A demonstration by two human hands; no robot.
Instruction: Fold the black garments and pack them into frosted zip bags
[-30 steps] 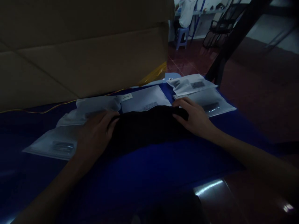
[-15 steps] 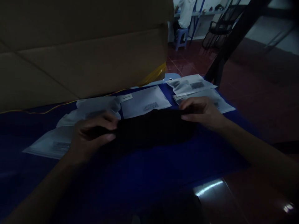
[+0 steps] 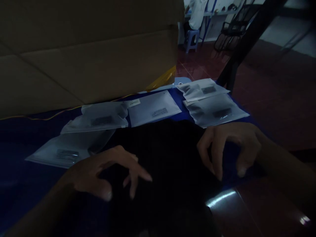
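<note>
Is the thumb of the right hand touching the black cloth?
Apart. In the head view, blue table surface shows between the thumb of the right hand and the black cloth.

Beyond the carton (image 3: pixel 98 69), I see someone in white (image 3: pixel 197 14) on a stool (image 3: pixel 189 35), a black chair (image 3: pixel 243 19) nearby on the red floor (image 3: pixel 201 64).

Black cloth (image 3: pixel 170 158), matte, spread out on the blue worktop (image 3: pixel 22 131), too dark to read any seams or folds. Far edge runs roughly crosswise just by the near side of the middle frosted pouch (image 3: pixel 153 107), can't tell if they touch. Near end drops toward the worktop's front and blends into shadow, so its limit is unclear.
</note>
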